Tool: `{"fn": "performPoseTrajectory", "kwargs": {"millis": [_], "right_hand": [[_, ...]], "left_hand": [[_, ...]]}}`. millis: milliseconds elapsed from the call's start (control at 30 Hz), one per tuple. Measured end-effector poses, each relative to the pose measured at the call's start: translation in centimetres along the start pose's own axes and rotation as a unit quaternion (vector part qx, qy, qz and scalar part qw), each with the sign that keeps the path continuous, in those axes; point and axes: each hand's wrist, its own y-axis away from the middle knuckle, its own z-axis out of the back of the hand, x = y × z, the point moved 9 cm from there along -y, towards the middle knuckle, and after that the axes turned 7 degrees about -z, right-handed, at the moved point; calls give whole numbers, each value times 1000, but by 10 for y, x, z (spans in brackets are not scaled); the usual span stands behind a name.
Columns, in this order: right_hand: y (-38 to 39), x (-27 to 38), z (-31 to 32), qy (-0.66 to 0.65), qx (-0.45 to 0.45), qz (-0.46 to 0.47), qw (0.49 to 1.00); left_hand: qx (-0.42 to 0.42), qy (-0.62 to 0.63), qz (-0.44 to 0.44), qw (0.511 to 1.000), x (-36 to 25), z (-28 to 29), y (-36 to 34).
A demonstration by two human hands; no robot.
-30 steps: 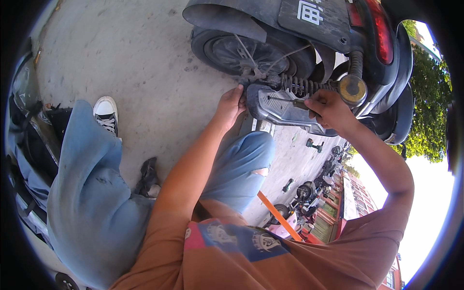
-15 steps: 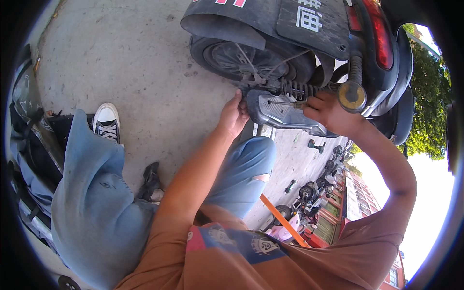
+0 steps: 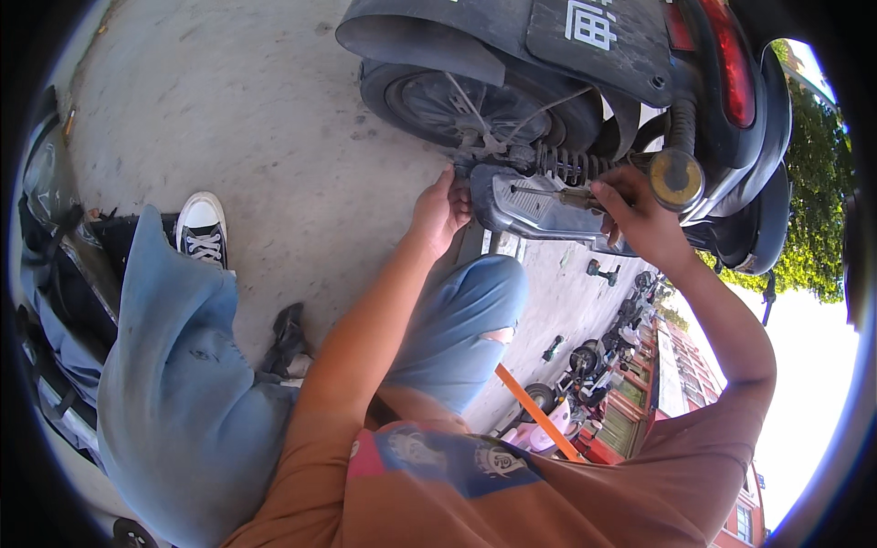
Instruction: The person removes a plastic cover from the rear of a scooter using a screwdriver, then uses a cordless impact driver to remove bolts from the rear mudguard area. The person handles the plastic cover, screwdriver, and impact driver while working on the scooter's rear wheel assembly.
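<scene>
A dark scooter stands in front of me, its rear wheel on the concrete. Below the coil spring sits a grey plastic cover. My left hand grips the cover's left edge. My right hand is closed around a thin screwdriver whose shaft lies across the cover, its tip pointing left. A round amber reflector sits just above my right hand.
My knees in blue jeans and a black-and-white sneaker rest on the concrete ground. A dark bag lies at the far left. Small tools lie on the pavement at right, with parked scooters and an orange bar beyond.
The view has shifted slightly, so the scooter sits higher and closer. Both hands stay on the grey cover; my right hand has moved a little right with the screwdriver.
</scene>
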Motion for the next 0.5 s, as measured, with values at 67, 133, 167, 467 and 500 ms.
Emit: {"fn": "performPoseTrajectory", "kwargs": {"millis": [67, 133, 167, 467, 500], "right_hand": [[2, -1, 0, 52, 9, -40, 998], [3, -3, 0, 63, 33, -35, 997], [2, -3, -2, 53, 37, -32, 997], [15, 39, -4, 257, 16, 249, 934], [16, 42, -7, 283, 27, 285, 915]], "left_hand": [[-63, -117, -32, 991, -14, 14, 5], [-114, -227, -87, 963, -31, 22, 10], [-160, -208, -123, 957, -38, 25, 15], [-242, -116, -103, 958, -31, 56, 16], [-233, -121, -104, 959, -32, 54, 16]]}}
